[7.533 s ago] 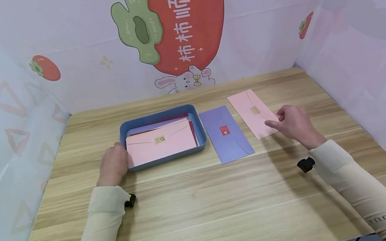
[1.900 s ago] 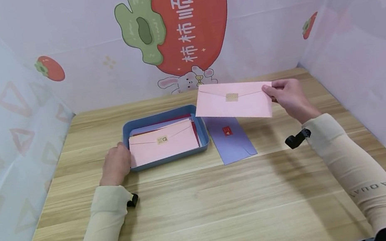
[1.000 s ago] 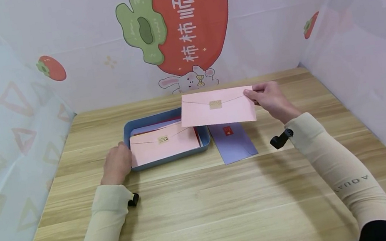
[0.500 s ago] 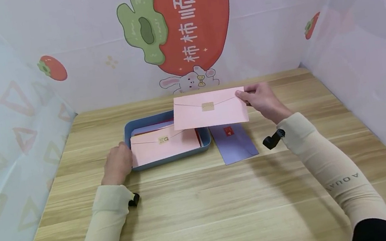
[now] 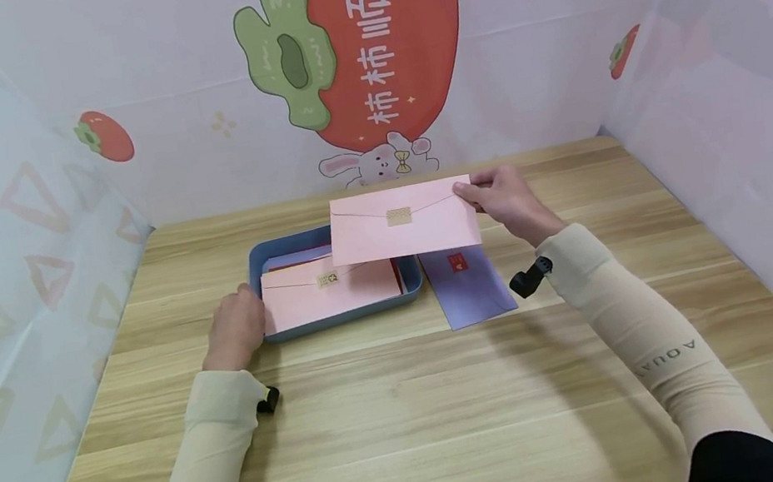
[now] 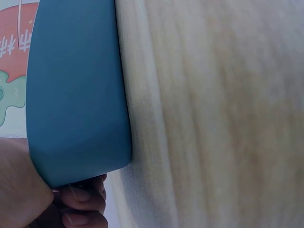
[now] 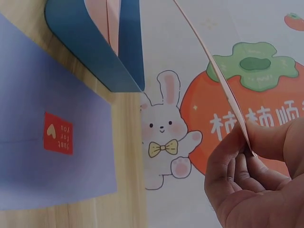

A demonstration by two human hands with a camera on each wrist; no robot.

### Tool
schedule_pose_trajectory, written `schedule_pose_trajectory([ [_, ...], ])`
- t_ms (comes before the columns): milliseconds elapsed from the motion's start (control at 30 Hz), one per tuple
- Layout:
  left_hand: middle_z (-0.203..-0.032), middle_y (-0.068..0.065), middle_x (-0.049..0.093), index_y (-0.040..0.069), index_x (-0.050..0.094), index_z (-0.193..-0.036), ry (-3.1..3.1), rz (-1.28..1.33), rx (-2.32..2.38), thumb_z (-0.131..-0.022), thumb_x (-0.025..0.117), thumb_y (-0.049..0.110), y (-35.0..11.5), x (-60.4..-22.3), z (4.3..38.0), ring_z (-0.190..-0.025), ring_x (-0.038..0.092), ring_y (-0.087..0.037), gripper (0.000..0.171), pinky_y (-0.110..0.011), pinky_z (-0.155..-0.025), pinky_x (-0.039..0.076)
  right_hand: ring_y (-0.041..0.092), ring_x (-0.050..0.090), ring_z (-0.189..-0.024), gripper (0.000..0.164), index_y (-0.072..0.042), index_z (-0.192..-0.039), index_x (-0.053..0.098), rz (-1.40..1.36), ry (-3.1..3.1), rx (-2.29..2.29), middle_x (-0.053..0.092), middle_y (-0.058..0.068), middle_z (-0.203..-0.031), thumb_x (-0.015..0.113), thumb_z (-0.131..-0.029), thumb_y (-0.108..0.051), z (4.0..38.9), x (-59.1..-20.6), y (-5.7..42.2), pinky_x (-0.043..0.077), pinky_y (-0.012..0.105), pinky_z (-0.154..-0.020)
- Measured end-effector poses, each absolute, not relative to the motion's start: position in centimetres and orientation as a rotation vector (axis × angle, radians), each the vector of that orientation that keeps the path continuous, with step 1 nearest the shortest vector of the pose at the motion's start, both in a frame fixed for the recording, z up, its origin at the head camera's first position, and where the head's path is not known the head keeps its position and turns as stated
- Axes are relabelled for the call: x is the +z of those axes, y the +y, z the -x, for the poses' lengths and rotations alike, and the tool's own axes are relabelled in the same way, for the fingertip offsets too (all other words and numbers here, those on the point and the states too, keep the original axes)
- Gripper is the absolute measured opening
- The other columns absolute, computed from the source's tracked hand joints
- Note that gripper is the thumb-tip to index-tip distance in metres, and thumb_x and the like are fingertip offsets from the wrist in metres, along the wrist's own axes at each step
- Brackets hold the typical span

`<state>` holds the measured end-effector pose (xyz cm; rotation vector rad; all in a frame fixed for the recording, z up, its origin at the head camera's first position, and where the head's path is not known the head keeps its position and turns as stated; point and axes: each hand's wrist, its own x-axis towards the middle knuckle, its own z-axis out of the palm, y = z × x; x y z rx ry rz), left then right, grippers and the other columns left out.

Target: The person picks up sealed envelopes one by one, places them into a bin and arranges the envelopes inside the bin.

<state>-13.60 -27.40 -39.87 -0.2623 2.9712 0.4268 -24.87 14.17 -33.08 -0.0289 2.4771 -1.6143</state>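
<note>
My right hand (image 5: pixel 505 201) pinches a pink envelope (image 5: pixel 404 234) by its right end, thumb in front. The envelope is raised and tilted, its gold seal facing me, and it overlaps the right back of a blue tray (image 5: pixel 338 318). Seen edge-on in the right wrist view, it is a thin pink strip between thumb and fingers. My left hand (image 5: pixel 233 328) grips the tray's left end; in the left wrist view its fingers (image 6: pixel 83 198) curl at the end wall. Inside the tray, another pink envelope (image 5: pixel 297 301) with a sticker lies over purple and red ones, partly hidden.
A purple envelope (image 5: pixel 474 294) with a red sticker lies on the wooden table (image 5: pixel 400 424) just right of the tray, its far end hidden by the raised envelope. A printed cloth backdrop (image 5: pixel 191 154) stands behind the table and along both sides.
My right hand has picked the pink envelope up off the table right of the purple one, turned it sideways and carried it left over the tray. My left hand has stayed on the tray.
</note>
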Motion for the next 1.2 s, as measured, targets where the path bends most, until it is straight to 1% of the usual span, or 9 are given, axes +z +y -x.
schedule_pose_trajectory([
  [133, -0.11, -0.042, 0.061, -0.019, 0.049, -0.122, 2.97, 0.261, 0.43, -0.108, 0.03, 0.002, -27.5, -39.9, 13.7, -0.087, 0.063, -0.042, 0.031, -0.055, -0.078, 0.055, 0.02, 0.061, -0.099, 0.038, 0.0, -0.127, 0.072, 0.025, 2.47, -1.602, 0.069, 0.01, -0.116, 0.066, -0.105, -0.032, 24.9, -33.0, 13.4, 0.051, 0.029, -0.085],
  [267, -0.111, -0.043, 0.061, -0.019, 0.049, -0.122, 2.969, 0.263, 0.429, -0.109, 0.03, 0.003, -27.5, -39.9, 13.7, -0.088, 0.064, -0.042, 0.031, -0.055, -0.078, 0.055, 0.022, 0.062, -0.101, 0.038, -0.001, -0.128, 0.071, 0.032, 2.45, -1.607, 0.069, 0.012, -0.12, 0.065, -0.106, -0.03, 25.0, -33.1, 12.5, 0.053, 0.029, -0.087],
  [500, -0.111, -0.041, 0.062, -0.018, 0.049, -0.123, 2.975, 0.271, 0.434, -0.11, 0.03, 0.004, -27.5, -40.0, 13.6, -0.086, 0.063, -0.041, 0.032, -0.054, -0.077, 0.056, 0.022, 0.06, -0.095, 0.035, -0.001, -0.126, 0.073, 0.035, 2.445, -1.608, 0.069, 0.012, -0.111, 0.066, -0.105, -0.029, 24.9, -33.1, 11.1, 0.051, 0.027, -0.079],
  [733, -0.108, -0.041, 0.062, -0.018, 0.049, -0.121, 2.986, 0.259, 0.434, -0.109, 0.031, 0.004, -27.6, -40.1, 13.6, -0.085, 0.063, -0.041, 0.031, -0.053, -0.076, 0.056, 0.023, 0.06, -0.097, 0.036, -0.002, -0.128, 0.072, 0.063, 2.447, -1.587, 0.069, 0.013, -0.113, 0.066, -0.105, -0.029, 24.9, -33.1, 10.0, 0.052, 0.029, -0.083],
  [1067, -0.109, -0.041, 0.062, -0.018, 0.05, -0.121, 2.989, 0.26, 0.443, -0.109, 0.03, 0.004, -27.7, -40.2, 13.7, -0.085, 0.064, -0.041, 0.032, -0.055, -0.074, 0.056, 0.022, 0.058, -0.091, 0.03, -0.001, -0.118, 0.075, 0.105, 2.44, -1.595, 0.067, 0.01, -0.1, 0.068, -0.105, -0.026, 24.8, -33.4, 8.5, 0.05, 0.029, -0.078],
  [1200, -0.108, -0.04, 0.062, -0.018, 0.05, -0.12, 2.985, 0.265, 0.438, -0.109, 0.031, 0.004, -27.7, -40.2, 13.7, -0.084, 0.063, -0.04, 0.031, -0.054, -0.075, 0.056, 0.023, 0.059, -0.092, 0.029, -0.001, -0.118, 0.076, 0.116, 2.437, -1.588, 0.069, 0.011, -0.102, 0.068, -0.105, -0.026, 24.8, -33.5, 7.8, 0.051, 0.03, -0.08],
])
